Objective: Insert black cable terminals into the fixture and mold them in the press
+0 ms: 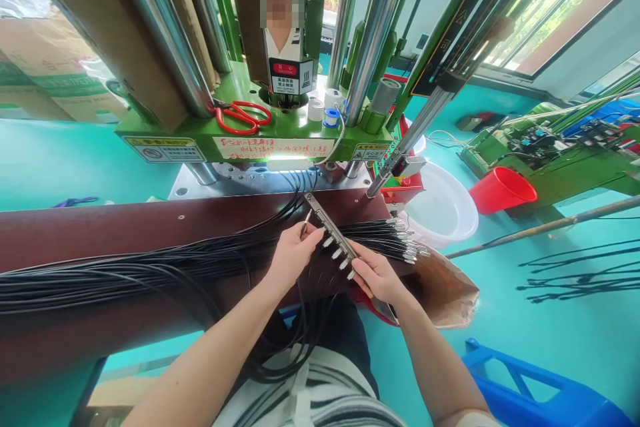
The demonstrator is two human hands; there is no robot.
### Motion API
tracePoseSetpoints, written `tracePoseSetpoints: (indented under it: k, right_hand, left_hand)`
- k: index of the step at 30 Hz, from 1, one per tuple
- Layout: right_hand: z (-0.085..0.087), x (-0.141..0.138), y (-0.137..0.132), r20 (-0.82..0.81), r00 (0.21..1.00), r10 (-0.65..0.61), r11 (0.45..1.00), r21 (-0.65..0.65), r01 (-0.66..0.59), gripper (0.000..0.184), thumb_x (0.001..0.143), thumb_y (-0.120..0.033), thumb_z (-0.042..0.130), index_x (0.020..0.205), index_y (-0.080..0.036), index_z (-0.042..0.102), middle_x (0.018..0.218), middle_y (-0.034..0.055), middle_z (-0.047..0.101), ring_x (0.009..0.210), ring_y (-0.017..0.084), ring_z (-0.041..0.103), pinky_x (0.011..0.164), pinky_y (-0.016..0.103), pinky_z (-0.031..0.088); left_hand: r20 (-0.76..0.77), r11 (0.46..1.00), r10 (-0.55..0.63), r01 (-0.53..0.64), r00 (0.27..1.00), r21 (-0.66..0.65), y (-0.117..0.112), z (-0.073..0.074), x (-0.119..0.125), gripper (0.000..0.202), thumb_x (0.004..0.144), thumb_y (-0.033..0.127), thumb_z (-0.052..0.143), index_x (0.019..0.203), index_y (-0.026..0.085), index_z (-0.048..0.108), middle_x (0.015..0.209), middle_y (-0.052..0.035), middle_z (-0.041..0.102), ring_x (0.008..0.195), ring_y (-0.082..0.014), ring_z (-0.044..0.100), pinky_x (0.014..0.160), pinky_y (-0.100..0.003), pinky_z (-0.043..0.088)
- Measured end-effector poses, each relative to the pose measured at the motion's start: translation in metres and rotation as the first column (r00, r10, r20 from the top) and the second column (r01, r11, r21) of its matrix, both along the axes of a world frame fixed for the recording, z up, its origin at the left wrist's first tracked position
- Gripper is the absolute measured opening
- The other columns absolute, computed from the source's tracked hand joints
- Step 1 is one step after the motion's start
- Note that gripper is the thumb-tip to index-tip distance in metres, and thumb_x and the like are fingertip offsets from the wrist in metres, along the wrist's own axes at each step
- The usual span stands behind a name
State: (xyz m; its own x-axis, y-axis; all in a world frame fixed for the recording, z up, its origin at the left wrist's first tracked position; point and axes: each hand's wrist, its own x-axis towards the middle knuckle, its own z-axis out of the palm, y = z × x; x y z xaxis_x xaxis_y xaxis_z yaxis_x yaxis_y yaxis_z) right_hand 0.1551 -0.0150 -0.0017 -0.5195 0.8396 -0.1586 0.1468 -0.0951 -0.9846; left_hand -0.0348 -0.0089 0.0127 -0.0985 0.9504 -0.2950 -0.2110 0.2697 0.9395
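A narrow metal mould bar (330, 227) slants over the brown work table, with several silvery plugs (336, 253) sticking out along its near side. My right hand (377, 273) is closed on the bar's lower right end, the thumb on top. My left hand (295, 252) pinches a thin black cable by its metal-tipped plug (307, 219), close to the bar's upper left end. Whether that plug touches the bar I cannot tell. Black cables hang from the bar towards my lap. Beyond it lies a bundle of black cables (150, 263) with bare metal plugs (413, 247) at its right end.
A green press (200, 147) stands ahead, bearing red-handled scissors (245, 118) and a blue-white tape roll (331, 117). Its lower metal plate (240, 183) has cables running in. A person stands behind it. On the right are a white tub (450, 207), red bucket (505, 190) and blue stool (545, 387).
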Motion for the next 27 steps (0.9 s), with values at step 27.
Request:
tracePoseSetpoints:
  k: [27]
  right_hand:
    - [0.005, 0.003, 0.003, 0.004, 0.997, 0.077, 0.997, -0.026, -0.076, 0.047, 0.089, -0.037, 0.043, 0.132, -0.021, 0.04, 0.055, -0.0054, 0.043, 0.034, 0.002, 0.031, 0.029, 0.015, 0.025]
  left_hand:
    - [0.1, 0.993, -0.117, 0.114, 0.988, 0.032, -0.002, -0.002, -0.012, 0.033, 0.082, 0.04, 0.042, 0.058, 0.019, 0.033, 0.042, 0.0084, 0.027, 0.035, -0.0042, 0.021, 0.033, -0.016, 0.016]
